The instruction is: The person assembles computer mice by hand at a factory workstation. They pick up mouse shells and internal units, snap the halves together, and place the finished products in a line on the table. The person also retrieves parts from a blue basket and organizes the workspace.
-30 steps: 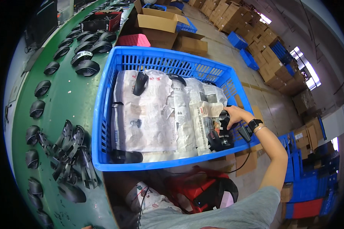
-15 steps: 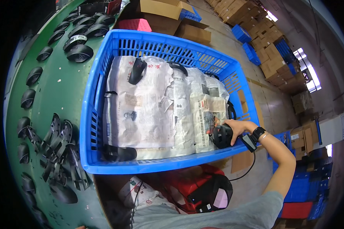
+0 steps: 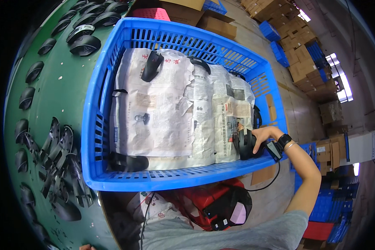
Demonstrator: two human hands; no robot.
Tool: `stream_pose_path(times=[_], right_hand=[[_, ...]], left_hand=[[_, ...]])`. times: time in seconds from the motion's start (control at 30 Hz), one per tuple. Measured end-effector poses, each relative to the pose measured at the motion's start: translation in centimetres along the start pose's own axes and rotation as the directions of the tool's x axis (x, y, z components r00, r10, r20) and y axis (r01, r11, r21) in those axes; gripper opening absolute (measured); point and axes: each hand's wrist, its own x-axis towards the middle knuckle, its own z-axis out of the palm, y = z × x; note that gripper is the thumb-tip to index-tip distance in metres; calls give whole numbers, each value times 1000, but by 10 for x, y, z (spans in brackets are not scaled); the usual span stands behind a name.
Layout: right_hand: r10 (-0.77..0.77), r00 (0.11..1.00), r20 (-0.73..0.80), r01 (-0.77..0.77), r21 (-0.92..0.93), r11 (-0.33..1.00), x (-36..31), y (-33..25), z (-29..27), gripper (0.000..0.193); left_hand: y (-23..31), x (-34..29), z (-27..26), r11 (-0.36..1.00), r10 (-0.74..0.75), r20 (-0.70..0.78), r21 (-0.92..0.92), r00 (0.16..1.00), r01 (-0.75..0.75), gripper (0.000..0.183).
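My right hand (image 3: 263, 139) reaches into the near right corner of a blue plastic crate (image 3: 175, 185). Its thumb and fingers grip a black curved plastic shell (image 3: 248, 144), shaped like a computer mouse, standing against the newspaper (image 3: 158, 121) that covers the crate's contents. More black shells lie on or beside the paper: one at the far left (image 3: 152, 66), another by the far wall (image 3: 200, 65), a third in the near left corner (image 3: 129, 162). Only a bit of my left hand (image 3: 86, 247) shows at the bottom edge, over the green table; its fingers are mostly hidden.
On the green table (image 3: 66, 96) left of the crate sit rows of black shells (image 3: 85, 45) and a heap of thin black plastic parts (image 3: 62, 162). A pink basket (image 3: 154, 14) and cardboard boxes (image 3: 217, 24) stand beyond the crate. A red and black bag (image 3: 221, 206) lies below its near side.
The view has shifted slightly, so the crate sits a little higher and wider. The shell under my right hand has tilted more upright. Slightly more of my left hand shows.
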Motion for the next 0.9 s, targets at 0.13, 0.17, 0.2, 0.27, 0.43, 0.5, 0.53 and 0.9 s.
stream_pose_path(times=[0.13, 0.17, 0.2, 0.27, 0.43, 0.5, 0.53, 0.9], right_hand=[[-37, 999, -13, 38, 60, 997, 0, -1, 3, 89], [-44, 999, -12, 45, 101, 994, -1, 0, 3, 87], [-19, 1000, 11, 18, 62, 998, 1, -2, 1, 85], [38, 998, 49, -37, -14, 999, 6, -3, -3, 82], [31, 999, 7, -32, 79, 996, 14, 4, 4, 71], [8, 999, -33, -6, 78, 997, 13, 3, 4, 67], [0, 998, -61, 5, 71, 997, 12, 2, 5, 65], [-111, 930, -351, 62, -148, 987, -48, -48, -26, 75]], left_hand=[[-3, -1, -2, 1000, -13, 24, -16, 1000, 14, 10], [-4, -1, -4, 999, -25, 37, -22, 999, 26, 10], [-5, -2, -5, 1000, -24, 36, -20, 999, 24, 10], [-8, -2, -5, 1000, -17, 39, -19, 999, 18, 9], [-9, -3, -8, 995, -100, 61, -1, 993, 100, 9], [-7, -4, -9, 994, -113, 72, -2, 991, 113, 10], [-6, -4, -10, 993, -119, 80, -4, 990, 120, 10], [-17, -6, -19, 990, -137, 209, 50, 968, 129, 15]])
